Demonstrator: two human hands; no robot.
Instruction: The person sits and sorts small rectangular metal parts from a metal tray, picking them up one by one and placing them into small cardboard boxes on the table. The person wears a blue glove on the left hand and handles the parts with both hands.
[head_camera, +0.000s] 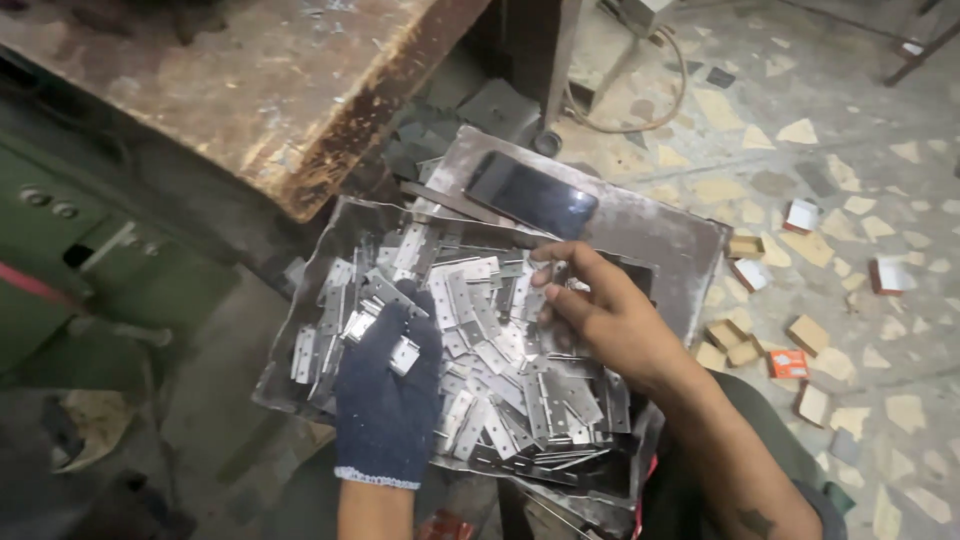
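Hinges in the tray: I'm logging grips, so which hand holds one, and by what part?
The gloved left hand grips a small silver hinge by its leaf. The bare right hand rests fingertips on the pile of hinges; whether it holds one cannot be told.

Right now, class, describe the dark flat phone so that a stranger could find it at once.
Start at the metal tray heaped with small silver hinges, where the gloved left hand and bare right hand rest. Behind it lies a grey metal sheet. The phone lies on that sheet: the only glossy black rectangle among dull metal.
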